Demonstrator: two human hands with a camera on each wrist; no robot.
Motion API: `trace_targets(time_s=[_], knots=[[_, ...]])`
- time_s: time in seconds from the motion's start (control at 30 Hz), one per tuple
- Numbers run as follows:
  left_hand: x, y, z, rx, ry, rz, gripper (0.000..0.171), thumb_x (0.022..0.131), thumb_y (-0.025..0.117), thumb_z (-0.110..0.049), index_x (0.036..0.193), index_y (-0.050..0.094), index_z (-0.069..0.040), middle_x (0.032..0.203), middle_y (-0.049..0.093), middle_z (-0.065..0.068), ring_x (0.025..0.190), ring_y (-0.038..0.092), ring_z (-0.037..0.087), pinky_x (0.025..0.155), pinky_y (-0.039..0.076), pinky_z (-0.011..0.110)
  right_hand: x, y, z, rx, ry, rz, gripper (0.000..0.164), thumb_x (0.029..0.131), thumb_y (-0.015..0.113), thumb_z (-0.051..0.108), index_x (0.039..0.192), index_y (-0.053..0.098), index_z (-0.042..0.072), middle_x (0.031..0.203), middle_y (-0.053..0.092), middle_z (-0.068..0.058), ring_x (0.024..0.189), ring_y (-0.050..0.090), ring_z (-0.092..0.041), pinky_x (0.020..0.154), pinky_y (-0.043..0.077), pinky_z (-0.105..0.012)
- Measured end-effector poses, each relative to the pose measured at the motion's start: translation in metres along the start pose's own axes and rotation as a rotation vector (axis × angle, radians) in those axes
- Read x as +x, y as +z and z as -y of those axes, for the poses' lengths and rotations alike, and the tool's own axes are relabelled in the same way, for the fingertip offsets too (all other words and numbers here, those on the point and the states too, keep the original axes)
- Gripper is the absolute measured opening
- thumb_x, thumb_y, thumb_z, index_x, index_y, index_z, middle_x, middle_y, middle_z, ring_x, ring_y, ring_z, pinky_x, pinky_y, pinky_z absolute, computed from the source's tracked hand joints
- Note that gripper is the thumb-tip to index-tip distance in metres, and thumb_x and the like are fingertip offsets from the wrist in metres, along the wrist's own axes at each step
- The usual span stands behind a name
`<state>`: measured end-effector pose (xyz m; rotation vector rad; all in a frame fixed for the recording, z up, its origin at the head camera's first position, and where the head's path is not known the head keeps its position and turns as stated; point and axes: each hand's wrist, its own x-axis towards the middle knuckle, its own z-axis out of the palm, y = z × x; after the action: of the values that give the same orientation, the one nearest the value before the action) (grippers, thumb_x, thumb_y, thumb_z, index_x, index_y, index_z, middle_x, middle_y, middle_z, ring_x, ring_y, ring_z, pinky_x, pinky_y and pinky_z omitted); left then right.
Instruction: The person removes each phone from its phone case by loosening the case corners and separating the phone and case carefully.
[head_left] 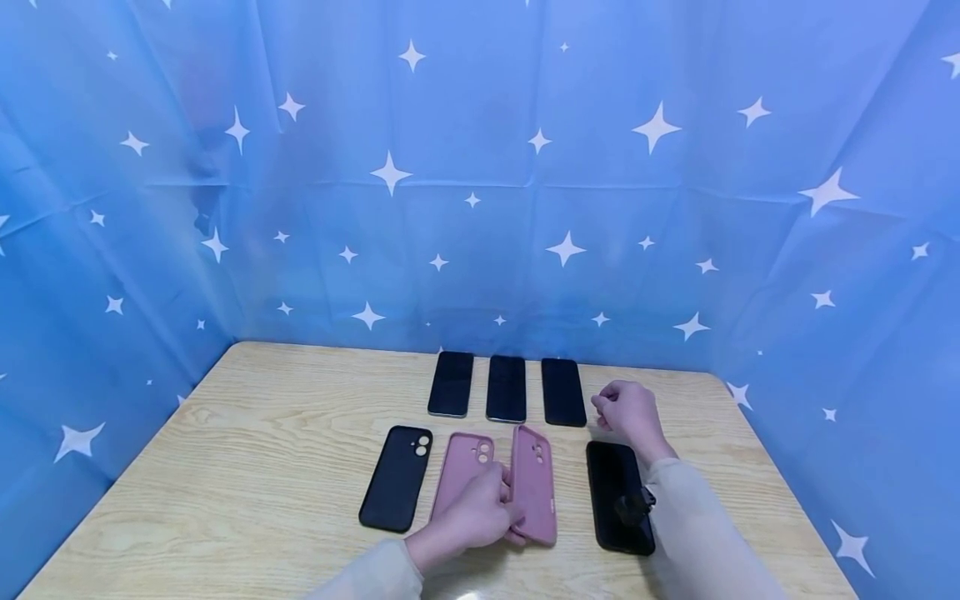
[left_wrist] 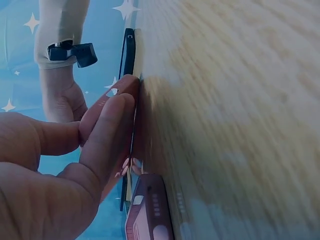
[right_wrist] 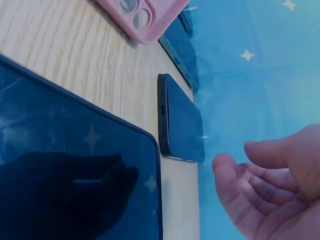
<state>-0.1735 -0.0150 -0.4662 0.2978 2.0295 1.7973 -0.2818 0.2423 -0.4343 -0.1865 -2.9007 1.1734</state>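
Observation:
My left hand (head_left: 472, 510) pinches the near left edge of a pink phone case (head_left: 536, 487). That case is tilted, its left side raised from the table; the left wrist view shows thumb and fingers on its end. Just left of it lies a second pink phone case (head_left: 453, 473), partly hidden by the hand. My right hand (head_left: 633, 414) hovers with loosely curled fingers and holds nothing. Below the right wrist lies a dark-screened phone with a black rim (head_left: 609, 479), large in the right wrist view. Nearest the right fingers is a black phone (head_left: 563, 392).
Two more dark phones, a left one (head_left: 452, 383) and a middle one (head_left: 507, 388), lie in the back row. A black phone case (head_left: 396, 479) rests on the left. Blue star-patterned cloth (head_left: 480, 275) borders the wooden table (head_left: 247, 450) at the back and sides.

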Motion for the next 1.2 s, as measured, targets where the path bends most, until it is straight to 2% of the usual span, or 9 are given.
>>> trace_targets(time_s=[0.1, 0.2, 0.33, 0.43, 0.63, 0.8, 0.9, 1.07, 1.2], knots=[[0.001, 0.000, 0.000, 0.077, 0.008, -0.016, 0.020, 0.094, 0.059, 0.010, 0.112, 0.050, 0.008, 0.078, 0.065, 0.014, 0.061, 0.071, 0.027, 0.054, 0.064, 0.031, -0.002, 0.000, 0.000, -0.009, -0.015, -0.011, 0.020, 0.102, 0.061, 0.012, 0.105, 0.069, -0.006, 0.076, 0.072, -0.011, 0.066, 0.070, -0.019, 0.064, 0.061, -0.034], [0.001, 0.001, 0.000, 0.195, 0.007, -0.033, 0.020, 0.095, 0.065, 0.005, 0.110, 0.052, 0.006, 0.067, 0.064, 0.010, 0.052, 0.068, 0.023, 0.047, 0.058, 0.028, -0.004, -0.001, 0.000, -0.016, -0.034, -0.015, 0.020, 0.102, 0.061, 0.012, 0.104, 0.069, -0.006, 0.075, 0.072, -0.012, 0.066, 0.070, -0.021, 0.065, 0.060, -0.035], [0.001, 0.001, -0.001, 0.345, -0.006, -0.052, 0.017, 0.095, 0.069, -0.001, 0.102, 0.054, 0.001, 0.057, 0.062, 0.005, 0.042, 0.064, 0.016, 0.041, 0.053, 0.026, -0.009, -0.001, 0.000, -0.039, -0.059, -0.026, 0.019, 0.101, 0.062, 0.012, 0.101, 0.070, -0.005, 0.074, 0.072, -0.013, 0.066, 0.070, -0.022, 0.065, 0.059, -0.035], [0.000, 0.002, -0.002, 0.423, -0.014, -0.064, 0.016, 0.095, 0.070, -0.003, 0.095, 0.054, -0.002, 0.054, 0.060, 0.004, 0.038, 0.061, 0.014, 0.040, 0.053, 0.027, -0.013, -0.002, -0.001, -0.046, -0.074, -0.030, 0.018, 0.101, 0.063, 0.011, 0.100, 0.070, -0.006, 0.074, 0.072, -0.013, 0.064, 0.069, -0.019, 0.063, 0.060, -0.034], [0.000, 0.003, -0.002, 0.504, -0.024, -0.069, 0.012, 0.094, 0.067, 0.000, 0.089, 0.056, -0.001, 0.049, 0.058, 0.002, 0.035, 0.059, 0.013, 0.039, 0.052, 0.027, -0.018, -0.004, -0.006, -0.005, -0.084, -0.021, 0.018, 0.100, 0.062, 0.009, 0.102, 0.070, -0.008, 0.076, 0.071, -0.015, 0.065, 0.070, -0.021, 0.061, 0.063, -0.032], [0.000, 0.003, -0.002, 0.560, -0.027, -0.066, 0.007, 0.093, 0.064, 0.001, 0.095, 0.058, 0.003, 0.044, 0.056, -0.002, 0.034, 0.057, 0.010, 0.037, 0.049, 0.024, -0.021, -0.005, -0.012, -0.001, -0.085, -0.004, 0.019, 0.101, 0.060, 0.009, 0.103, 0.069, -0.008, 0.077, 0.071, -0.013, 0.065, 0.070, -0.021, 0.061, 0.063, -0.032], [-0.001, 0.004, -0.002, 0.573, -0.024, -0.074, 0.010, 0.092, 0.064, 0.003, 0.099, 0.059, 0.006, 0.045, 0.056, -0.002, 0.034, 0.055, 0.009, 0.035, 0.048, 0.024, -0.023, -0.007, -0.016, -0.006, -0.087, 0.009, 0.019, 0.101, 0.060, 0.009, 0.104, 0.069, -0.007, 0.077, 0.071, -0.012, 0.065, 0.069, -0.019, 0.061, 0.063, -0.032], [-0.002, 0.002, -0.006, 0.635, 0.041, -0.113, 0.017, 0.090, 0.067, 0.001, 0.103, 0.059, 0.008, 0.052, 0.054, -0.002, 0.039, 0.054, 0.008, 0.038, 0.047, 0.023, -0.028, -0.015, -0.020, -0.024, -0.120, 0.047, 0.018, 0.102, 0.061, 0.010, 0.103, 0.069, -0.006, 0.076, 0.069, -0.008, 0.065, 0.067, -0.017, 0.061, 0.062, -0.032], [-0.003, 0.002, -0.013, 0.682, 0.106, -0.145, 0.032, 0.092, 0.070, -0.007, 0.116, 0.059, 0.011, 0.062, 0.050, -0.001, 0.050, 0.049, 0.009, 0.043, 0.044, 0.023, -0.033, -0.022, -0.024, -0.070, -0.164, 0.081, 0.019, 0.101, 0.062, 0.013, 0.105, 0.069, -0.004, 0.080, 0.069, -0.007, 0.067, 0.066, -0.017, 0.060, 0.059, -0.033]])
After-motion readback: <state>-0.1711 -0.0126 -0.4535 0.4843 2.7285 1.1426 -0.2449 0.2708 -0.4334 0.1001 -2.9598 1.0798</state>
